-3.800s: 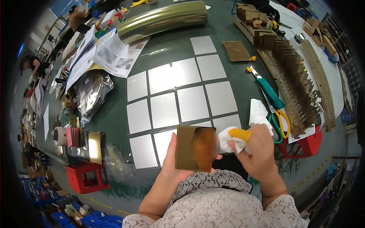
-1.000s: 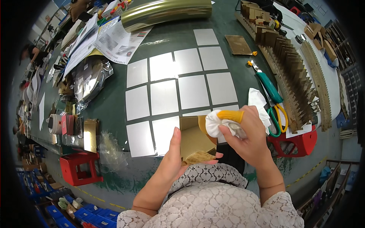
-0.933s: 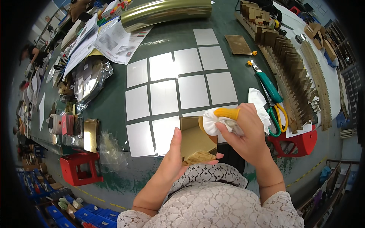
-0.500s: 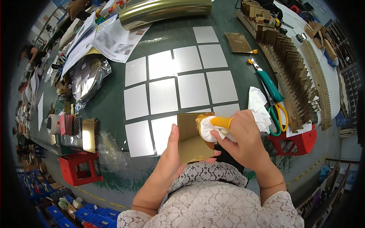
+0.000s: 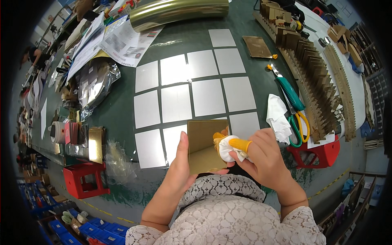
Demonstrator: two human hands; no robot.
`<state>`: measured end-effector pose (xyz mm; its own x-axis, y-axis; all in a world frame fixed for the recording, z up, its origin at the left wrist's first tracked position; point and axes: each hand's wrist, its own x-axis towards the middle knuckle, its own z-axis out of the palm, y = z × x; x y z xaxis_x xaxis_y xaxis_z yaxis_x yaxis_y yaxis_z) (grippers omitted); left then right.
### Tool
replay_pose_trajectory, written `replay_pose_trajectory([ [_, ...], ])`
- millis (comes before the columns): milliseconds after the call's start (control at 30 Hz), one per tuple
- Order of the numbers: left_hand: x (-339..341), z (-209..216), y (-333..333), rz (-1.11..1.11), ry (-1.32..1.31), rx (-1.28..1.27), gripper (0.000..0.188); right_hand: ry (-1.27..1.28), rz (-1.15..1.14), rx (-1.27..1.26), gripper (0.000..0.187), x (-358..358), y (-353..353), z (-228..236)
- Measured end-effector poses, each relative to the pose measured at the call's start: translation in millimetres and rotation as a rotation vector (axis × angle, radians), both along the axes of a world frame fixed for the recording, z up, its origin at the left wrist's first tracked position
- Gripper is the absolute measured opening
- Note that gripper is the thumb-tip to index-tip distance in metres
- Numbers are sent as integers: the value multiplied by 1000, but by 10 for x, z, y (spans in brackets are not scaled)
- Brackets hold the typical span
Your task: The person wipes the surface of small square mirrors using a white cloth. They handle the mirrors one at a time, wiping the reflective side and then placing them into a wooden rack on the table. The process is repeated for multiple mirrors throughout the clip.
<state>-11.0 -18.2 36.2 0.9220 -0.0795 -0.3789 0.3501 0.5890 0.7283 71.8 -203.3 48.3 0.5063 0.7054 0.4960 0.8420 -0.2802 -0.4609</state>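
My left hand (image 5: 179, 165) is closed on a gold mirror-finish plate (image 5: 202, 143), thumb along its left edge and fingertips showing at the lower edge. The plate is tilted above the table's near edge and reflects a yellow fingertip. My right hand (image 5: 261, 159) pinches a crumpled white wiping cloth (image 5: 226, 149) and presses it against the plate's right side. A yellow finger cot (image 5: 240, 144) covers one of its fingers. Beyond the plate, several pale silver rectangular sheets (image 5: 208, 97) lie in rows on the dark green table (image 5: 116, 94).
To the right lie another white cloth (image 5: 278, 116), a green-handled cutter (image 5: 290, 94), scissors (image 5: 302, 126) and a slotted rack of brown plates (image 5: 310, 73). A gold film roll (image 5: 179, 14) rests at the back. Red stools (image 5: 85, 179) stand at the near edge; papers (image 5: 126, 43) lie left.
My right hand with the cloth has slid slightly down and to the right on the plate. The plate in my left hand has shifted a little left.
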Motion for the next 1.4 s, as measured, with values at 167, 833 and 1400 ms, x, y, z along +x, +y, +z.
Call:
replay_pose_trajectory([
  [167,3,38,2,5,-2,-12,81,-23,-16,-48,25,-3,-40,28],
  [833,-1,-405,162,-89,-180,-603,97,103,-753,-219,22,592,-646,-522],
  [1400,34,-326,78,-35,-59,-389,90,207,-153,71,76,49,-157,15],
])
